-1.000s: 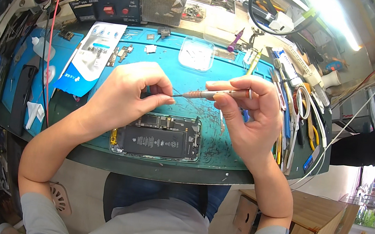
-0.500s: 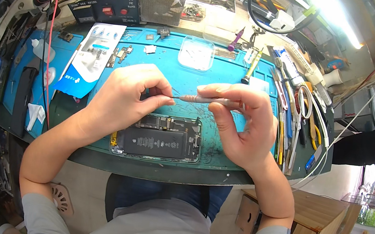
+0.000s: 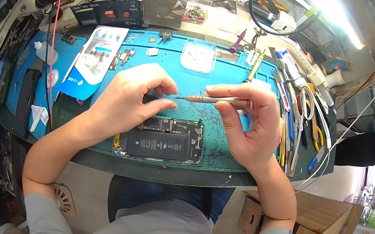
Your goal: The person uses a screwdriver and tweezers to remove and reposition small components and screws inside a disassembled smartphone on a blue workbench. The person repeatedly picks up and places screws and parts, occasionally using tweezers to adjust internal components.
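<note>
One opened phone [image 3: 159, 144] lies flat, its long side facing the person, with just a dark green tabletop strip [image 3: 175, 172] between it and the front edge. Its upper left corner is hidden by the left hand [image 3: 134, 88], whose thumb and index fingertip stand apart; what the curled fingers may hold cannot be told. The right hand [image 3: 258, 122] is clamped on a slim screwdriver [image 3: 214, 100], held almost level, its tip pointing into that parting. To the phone's right, scratched blue mat [image 3: 218, 152] reaches as far as the right forearm [image 3: 277, 192]; farther back, more of it stretches between the hands and a clear tray [image 3: 209, 67]. A crowded row of tools [image 3: 288, 117] bounds the right side, close by the right hand, and a white-and-blue packet [image 3: 92, 63] borders the left. Compared with half a second ago, the left thumb and index finger have spread wider and the whole view has shifted slightly; the phone keeps its place on the mat.
</note>
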A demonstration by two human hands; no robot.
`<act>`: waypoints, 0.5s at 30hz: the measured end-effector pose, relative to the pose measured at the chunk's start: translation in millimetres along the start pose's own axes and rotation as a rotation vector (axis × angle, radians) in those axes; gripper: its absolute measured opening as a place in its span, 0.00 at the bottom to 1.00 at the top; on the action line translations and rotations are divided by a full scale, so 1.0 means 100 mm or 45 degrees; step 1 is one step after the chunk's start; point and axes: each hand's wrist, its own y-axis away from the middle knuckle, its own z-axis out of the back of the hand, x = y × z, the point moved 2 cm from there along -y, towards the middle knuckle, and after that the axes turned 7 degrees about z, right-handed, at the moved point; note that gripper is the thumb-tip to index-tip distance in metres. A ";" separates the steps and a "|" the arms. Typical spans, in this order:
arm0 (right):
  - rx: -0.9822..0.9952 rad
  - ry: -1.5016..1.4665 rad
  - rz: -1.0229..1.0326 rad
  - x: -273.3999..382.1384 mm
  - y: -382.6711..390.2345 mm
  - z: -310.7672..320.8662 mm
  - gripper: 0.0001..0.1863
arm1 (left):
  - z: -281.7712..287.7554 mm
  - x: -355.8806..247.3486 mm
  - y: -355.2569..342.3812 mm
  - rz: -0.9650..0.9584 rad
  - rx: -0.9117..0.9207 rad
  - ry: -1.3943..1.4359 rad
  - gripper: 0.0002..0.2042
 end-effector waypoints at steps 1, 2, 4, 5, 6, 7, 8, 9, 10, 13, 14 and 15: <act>0.006 0.005 -0.003 0.00 0.00 0.00 0.13 | 0.00 0.01 0.00 0.001 0.008 0.000 0.09; 0.002 -0.004 0.002 0.00 0.00 0.00 0.13 | 0.00 0.02 0.00 0.001 0.016 -0.001 0.09; -0.007 -0.020 0.013 -0.01 0.00 0.00 0.13 | 0.00 0.01 0.00 0.002 0.026 0.007 0.08; 0.001 -0.019 0.013 -0.01 0.00 0.00 0.13 | 0.00 0.01 0.01 0.004 0.027 0.016 0.08; 0.010 -0.018 0.012 0.00 0.00 0.00 0.13 | 0.00 0.01 0.01 0.006 0.028 0.026 0.07; 0.018 -0.017 0.012 0.00 0.00 0.00 0.13 | 0.00 0.00 0.01 0.006 0.022 0.026 0.07; 0.008 -0.024 0.017 -0.01 0.00 -0.01 0.13 | 0.00 0.00 0.01 0.005 0.017 0.027 0.07; -0.002 -0.032 0.021 -0.01 0.01 -0.01 0.13 | 0.00 0.00 0.01 0.004 0.012 0.029 0.06; -0.012 -0.039 0.026 -0.02 0.01 -0.01 0.13 | 0.00 0.00 0.01 0.016 0.014 0.030 0.06; 0.021 -0.007 0.042 -0.01 0.01 -0.01 0.13 | 0.00 -0.01 0.02 0.084 0.031 0.055 0.06; 0.026 0.013 0.046 -0.01 0.01 -0.01 0.13 | 0.01 -0.01 0.02 0.127 0.046 0.082 0.06; 0.031 0.033 0.050 -0.01 0.01 -0.01 0.13 | 0.01 -0.01 0.02 0.170 0.061 0.108 0.06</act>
